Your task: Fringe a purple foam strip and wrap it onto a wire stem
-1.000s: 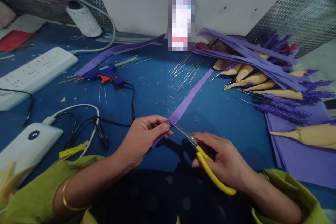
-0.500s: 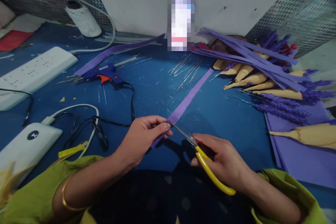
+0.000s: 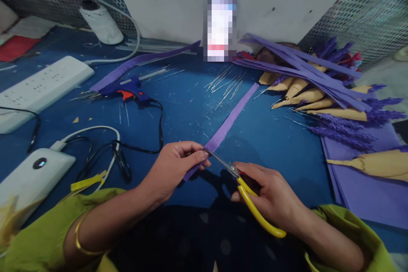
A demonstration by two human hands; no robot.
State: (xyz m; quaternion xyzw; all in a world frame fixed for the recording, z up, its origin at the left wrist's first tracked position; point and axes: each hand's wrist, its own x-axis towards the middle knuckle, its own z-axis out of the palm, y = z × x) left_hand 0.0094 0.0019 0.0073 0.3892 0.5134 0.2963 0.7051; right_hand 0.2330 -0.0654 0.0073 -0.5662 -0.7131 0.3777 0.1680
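Between the thumb and fingers of my left hand (image 3: pixel 183 163) is pinched a long purple paper strip (image 3: pixel 228 125), its far part stretching away across the blue table. Fine cuts run along one edge of the strip. My right hand (image 3: pixel 266 189) grips scissors (image 3: pixel 255 208) with yellow handles. Their blades reach the strip's edge right beside my left thumb; the tips are partly hidden there, and I cannot tell how far apart the blades are. The strip's short near end sticks out below my left fingers.
A glue gun (image 3: pixel 130 89) with a black cord lies left, near another fringed strip (image 3: pixel 143 59). Metal wires (image 3: pixel 229 83) are scattered behind. Purple strips (image 3: pixel 306 72), wrapped purple flowers (image 3: pixel 344 129) and purple sheets (image 3: pixel 376 199) fill the right. A power strip (image 3: pixel 47 85) and power bank (image 3: pixel 41 178) stand left.
Almost nothing differs. My left hand and the near part of the strip have shifted very slightly to the right, while the scissors stay at the strip's edge.
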